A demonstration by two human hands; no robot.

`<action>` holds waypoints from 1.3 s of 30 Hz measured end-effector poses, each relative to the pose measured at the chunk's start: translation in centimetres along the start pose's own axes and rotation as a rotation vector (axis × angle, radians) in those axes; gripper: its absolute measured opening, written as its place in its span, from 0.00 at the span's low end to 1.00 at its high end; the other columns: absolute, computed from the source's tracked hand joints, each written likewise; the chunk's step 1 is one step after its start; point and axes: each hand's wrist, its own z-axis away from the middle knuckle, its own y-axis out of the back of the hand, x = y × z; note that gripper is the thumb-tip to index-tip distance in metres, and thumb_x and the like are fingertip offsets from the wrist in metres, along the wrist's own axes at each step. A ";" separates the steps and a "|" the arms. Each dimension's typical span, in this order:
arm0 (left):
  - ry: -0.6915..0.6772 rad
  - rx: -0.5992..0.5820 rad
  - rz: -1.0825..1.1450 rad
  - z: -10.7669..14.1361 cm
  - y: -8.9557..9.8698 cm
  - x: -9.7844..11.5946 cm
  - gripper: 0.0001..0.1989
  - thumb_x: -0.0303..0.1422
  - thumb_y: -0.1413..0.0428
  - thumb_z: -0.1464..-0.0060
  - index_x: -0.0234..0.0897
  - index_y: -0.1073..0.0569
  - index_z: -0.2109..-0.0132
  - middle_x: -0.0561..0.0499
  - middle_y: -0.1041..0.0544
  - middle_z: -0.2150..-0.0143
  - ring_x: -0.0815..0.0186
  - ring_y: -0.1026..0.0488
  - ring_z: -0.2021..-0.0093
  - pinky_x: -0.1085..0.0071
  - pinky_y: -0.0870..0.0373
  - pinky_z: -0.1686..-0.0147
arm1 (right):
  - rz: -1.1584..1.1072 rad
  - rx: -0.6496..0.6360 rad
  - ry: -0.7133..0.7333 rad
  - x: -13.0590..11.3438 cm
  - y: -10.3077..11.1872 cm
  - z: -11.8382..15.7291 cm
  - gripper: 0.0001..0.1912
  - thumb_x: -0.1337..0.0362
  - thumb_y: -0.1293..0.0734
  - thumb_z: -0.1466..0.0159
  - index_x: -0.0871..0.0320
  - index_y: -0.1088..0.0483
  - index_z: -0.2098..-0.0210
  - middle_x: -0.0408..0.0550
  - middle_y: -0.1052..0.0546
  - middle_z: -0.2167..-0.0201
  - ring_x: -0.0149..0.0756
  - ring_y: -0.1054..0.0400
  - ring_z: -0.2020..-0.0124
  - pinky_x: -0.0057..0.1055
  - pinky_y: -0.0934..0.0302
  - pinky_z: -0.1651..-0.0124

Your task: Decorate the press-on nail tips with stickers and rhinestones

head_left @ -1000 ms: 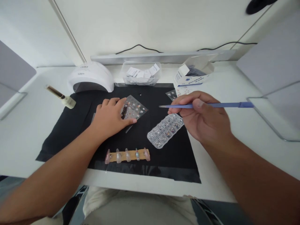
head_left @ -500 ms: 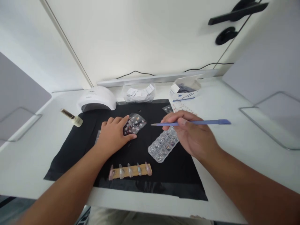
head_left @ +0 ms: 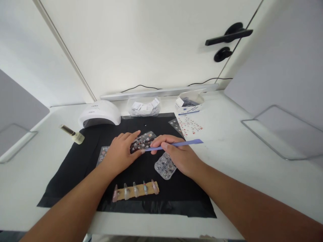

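Mat [head_left: 73, 174] | right grip [head_left: 179, 157] holds tool [head_left: 190, 142], partly hides case [head_left: 165, 167] | left grip [head_left: 120, 153] spread over sheet [head_left: 144, 139]

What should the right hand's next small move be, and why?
Probably ease the tip of the purple pointed tool onto the patterned clear sheet: the right hand grips the tool, and the left hand lies at the sheet's edge, seemingly steadying it, its thumb right by the tip.
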 end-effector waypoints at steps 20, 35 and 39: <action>0.046 0.375 0.172 0.1 2.9 -2.6 0.18 0.36 0.45 0.40 0.37 0.27 0.44 0.44 0.25 0.49 0.54 0.27 0.47 0.53 0.30 0.44 | -0.011 0.225 0.053 -1.5 5.1 -1.8 0.13 0.52 0.28 0.40 0.55 0.22 0.71 0.45 0.21 0.75 0.37 0.26 0.70 0.38 0.31 0.61; 0.082 0.361 0.237 1.3 6.8 -1.3 0.15 0.36 0.47 0.38 0.38 0.27 0.47 0.46 0.23 0.51 0.62 0.26 0.56 0.62 0.29 0.54 | 0.254 0.190 0.041 0.1 6.5 -2.7 0.13 0.53 0.30 0.37 0.55 0.24 0.70 0.44 0.22 0.76 0.36 0.26 0.68 0.36 0.31 0.57; 0.069 0.086 0.200 2.4 10.3 -2.3 0.16 0.41 0.44 0.39 0.41 0.24 0.48 0.49 0.21 0.57 0.60 0.26 0.59 0.64 0.29 0.59 | 0.325 0.141 0.025 0.5 7.2 -2.7 0.13 0.55 0.34 0.31 0.59 0.26 0.62 0.45 0.21 0.66 0.33 0.26 0.64 0.37 0.29 0.57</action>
